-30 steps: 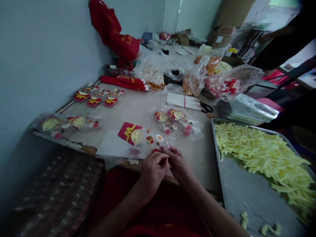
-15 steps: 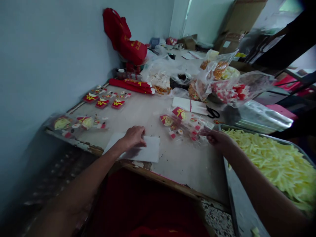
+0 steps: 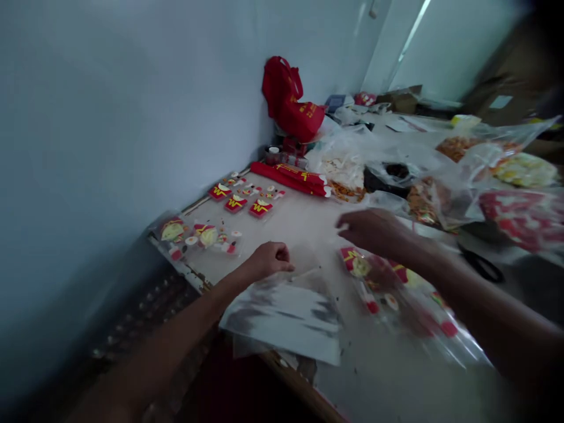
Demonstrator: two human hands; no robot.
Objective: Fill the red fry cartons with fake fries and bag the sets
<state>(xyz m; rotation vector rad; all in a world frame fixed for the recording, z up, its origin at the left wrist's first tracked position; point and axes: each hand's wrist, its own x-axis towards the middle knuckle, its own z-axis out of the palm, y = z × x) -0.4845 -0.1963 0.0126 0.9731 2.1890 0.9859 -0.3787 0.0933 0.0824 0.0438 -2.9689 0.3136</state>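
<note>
My left hand [image 3: 271, 259] is closed, with thumb and fingers pinching the upper edge of a clear plastic bag [image 3: 304, 279]. The bag lies over a white sheet [image 3: 282, 323] at the table's near edge. My right hand [image 3: 374, 229], smeared by motion, hovers with fingers stretched out to the left and nothing visible in them. Below that hand and forearm lie clear packets [image 3: 359, 264] holding red-and-yellow fry-box pieces and small toy-like bits, partly hidden by the arm.
Similar small packets [image 3: 235, 202] lie in groups at the table's left side. Red rolled material [image 3: 288, 178] and a red bag [image 3: 304, 120] are near the wall. Plastic bags of coloured pieces [image 3: 423, 200] crowd the back. Black-handled scissors [image 3: 482, 264] lie at the right.
The view has swung left. My right hand has come off the packets and moved toward my left hand. A clear bag now shows at my left hand, above the white sheet.
</note>
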